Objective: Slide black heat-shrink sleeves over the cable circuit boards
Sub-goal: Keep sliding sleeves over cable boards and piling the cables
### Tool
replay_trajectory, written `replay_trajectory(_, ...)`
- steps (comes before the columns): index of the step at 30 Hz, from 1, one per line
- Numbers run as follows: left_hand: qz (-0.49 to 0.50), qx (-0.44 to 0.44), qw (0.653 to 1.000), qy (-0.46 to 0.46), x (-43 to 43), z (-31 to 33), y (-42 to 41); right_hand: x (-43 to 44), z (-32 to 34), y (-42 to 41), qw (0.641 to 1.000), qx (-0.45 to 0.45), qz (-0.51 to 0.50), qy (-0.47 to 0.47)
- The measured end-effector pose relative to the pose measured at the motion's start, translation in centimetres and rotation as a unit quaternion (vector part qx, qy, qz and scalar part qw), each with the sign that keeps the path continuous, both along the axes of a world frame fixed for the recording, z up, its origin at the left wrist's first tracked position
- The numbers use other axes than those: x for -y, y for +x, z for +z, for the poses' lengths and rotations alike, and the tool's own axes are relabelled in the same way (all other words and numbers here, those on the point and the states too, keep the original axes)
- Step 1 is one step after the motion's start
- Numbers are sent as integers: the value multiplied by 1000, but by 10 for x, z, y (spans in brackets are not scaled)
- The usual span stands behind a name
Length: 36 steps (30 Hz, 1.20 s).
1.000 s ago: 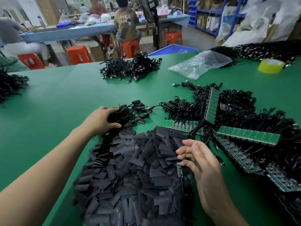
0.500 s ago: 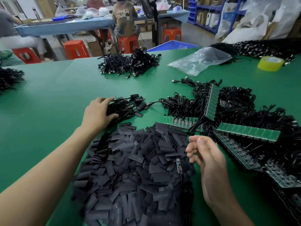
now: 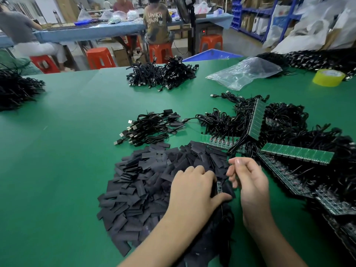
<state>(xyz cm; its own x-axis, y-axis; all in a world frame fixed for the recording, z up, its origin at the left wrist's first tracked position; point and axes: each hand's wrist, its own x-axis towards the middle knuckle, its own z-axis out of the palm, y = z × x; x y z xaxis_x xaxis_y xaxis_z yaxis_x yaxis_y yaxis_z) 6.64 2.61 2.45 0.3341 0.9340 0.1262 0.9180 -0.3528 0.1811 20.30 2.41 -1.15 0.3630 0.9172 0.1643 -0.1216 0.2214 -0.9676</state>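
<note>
A wide pile of flat black heat-shrink sleeves (image 3: 146, 185) lies on the green table (image 3: 67, 151). My left hand (image 3: 192, 191) rests on the pile's right side, fingers curled and thumb stretched right, pinching a black sleeve (image 3: 228, 189). A small circuit board (image 3: 219, 186) on a thin black cable sits just by that thumb. My right hand (image 3: 250, 182) hovers right of the board with curled fingers; what it holds is hidden. A bundle of cables with sleeved ends (image 3: 152, 128) lies behind the pile.
Green panels of joined circuit boards (image 3: 296, 153) with tangled black cables (image 3: 289, 120) fill the right side. More cable heaps (image 3: 163, 74) lie farther back, beside a clear plastic bag (image 3: 244, 72) and a yellow tape roll (image 3: 328, 78). People sit at a far bench.
My left hand let go of the cable bundle behind the pile and came back to the sleeves beside the small board. My right hand stayed near the board.
</note>
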Motion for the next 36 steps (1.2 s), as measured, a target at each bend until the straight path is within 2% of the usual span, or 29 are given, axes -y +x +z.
replay_trajectory(4,3,74,997,-13,4,-1,5,0,-1,0,1000,22,8,-7)
replay_trajectory(7,-25,160,986,-28,10,-1,4,1,2,-1,1000,28,13,-6)
replay_trajectory(9,-21,249,965,-73,13,2,2,3,5,-1,999,45,22,0)
replay_trajectory(10,-14,314,943,-109,13,3,0,4,7,-2,998,53,31,3)
replay_trajectory(13,3,501,846,-184,7,12,-9,10,12,-6,992,65,108,-3)
replay_trajectory(15,15,578,792,-195,1,20,-16,13,16,-10,981,41,187,-25)
replay_trajectory(16,20,593,783,-187,-2,23,-20,15,17,-11,974,28,221,-34)
replay_trajectory(20,16,557,816,-155,-13,28,-38,17,20,-11,961,36,271,-50)
replay_trajectory(22,10,512,848,-135,-14,29,-52,15,20,-7,958,-22,276,-66)
replay_trajectory(26,-22,310,947,-78,-11,20,-78,12,22,4,932,-147,313,-108)
replay_trajectory(28,-1,218,976,-21,-16,14,-85,12,22,6,921,-163,333,-123)
replay_trajectory(32,86,159,978,100,-52,3,-100,13,20,4,912,-159,356,-129)
replay_trajectory(36,134,73,986,72,-103,-3,-110,13,19,3,913,-135,361,-134)
